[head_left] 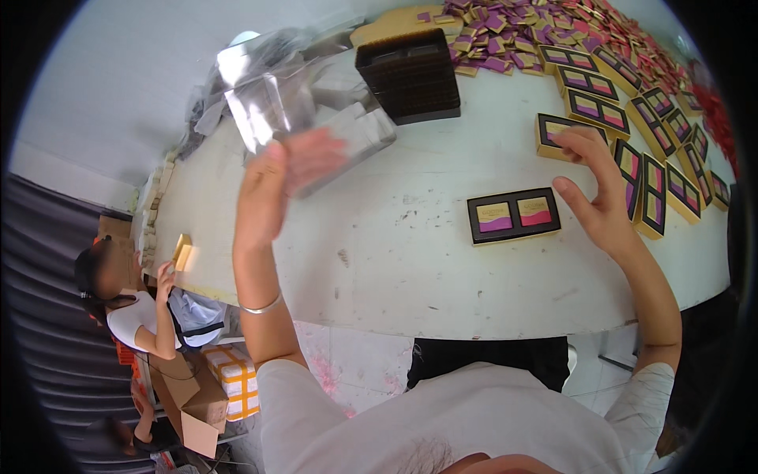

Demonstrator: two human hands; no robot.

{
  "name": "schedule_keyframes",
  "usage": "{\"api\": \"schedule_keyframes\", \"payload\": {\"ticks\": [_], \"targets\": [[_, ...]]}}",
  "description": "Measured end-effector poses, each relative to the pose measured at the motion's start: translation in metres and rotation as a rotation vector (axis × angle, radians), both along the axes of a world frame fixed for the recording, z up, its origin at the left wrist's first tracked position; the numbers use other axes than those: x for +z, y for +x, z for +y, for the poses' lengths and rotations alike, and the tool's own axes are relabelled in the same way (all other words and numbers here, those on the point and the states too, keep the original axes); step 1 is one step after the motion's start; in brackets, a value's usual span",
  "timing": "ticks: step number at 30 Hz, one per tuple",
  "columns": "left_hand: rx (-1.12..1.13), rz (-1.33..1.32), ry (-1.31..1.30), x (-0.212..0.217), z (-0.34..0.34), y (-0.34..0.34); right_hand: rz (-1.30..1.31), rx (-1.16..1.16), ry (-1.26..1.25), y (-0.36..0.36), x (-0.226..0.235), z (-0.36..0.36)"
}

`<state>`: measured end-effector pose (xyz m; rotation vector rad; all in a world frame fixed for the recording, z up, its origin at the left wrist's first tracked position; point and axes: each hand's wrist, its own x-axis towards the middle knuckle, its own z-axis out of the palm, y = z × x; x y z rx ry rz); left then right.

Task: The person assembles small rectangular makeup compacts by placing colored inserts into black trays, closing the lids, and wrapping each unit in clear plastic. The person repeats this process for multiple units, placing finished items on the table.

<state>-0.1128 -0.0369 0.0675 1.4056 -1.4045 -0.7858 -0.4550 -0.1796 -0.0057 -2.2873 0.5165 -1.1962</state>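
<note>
My left hand (272, 186) is stretched out over the table's left part, its fingers extended but smeared by motion. It is beside a pile of clear plastic covers (355, 138) and just below shiny clear plastic film (264, 110); whether it touches either cannot be made out. On the right my right hand (596, 193) is open, thumb and fingers apart and curved, with nothing visible between them. Between my hands, nearer the right one, lies a black-and-gold box (513, 216) holding two small gold packets, one purple-banded and one pink-banded.
Several similar filled boxes (598, 113) lie at the right. A stack of black trays (410, 79) stands at the back, beside a heap of purple, gold and red packets (505, 35). At far left a person (146, 320) sits at the table edge, near an open carton (189, 395).
</note>
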Motion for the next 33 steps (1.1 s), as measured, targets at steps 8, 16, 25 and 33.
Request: {"api": "schedule_keyframes", "payload": {"ticks": [8, 16, 25, 33], "targets": [[-0.447, -0.012, 0.145, -0.016, -0.023, -0.062, -0.198, 0.18, -0.088, 0.051, 0.06, 0.003], [-0.318, 0.1, 0.216, -0.018, -0.036, -0.079, -0.326, -0.133, -0.361, 0.055, 0.052, 0.0], [-0.299, -0.24, 0.107, -0.017, -0.027, -0.101, -0.112, 0.062, 0.025, 0.057, 0.05, 0.008], [-0.653, 0.213, 0.147, -0.027, -0.043, -0.089, -0.109, 0.142, -0.036, 0.052, 0.055, 0.013]]}}
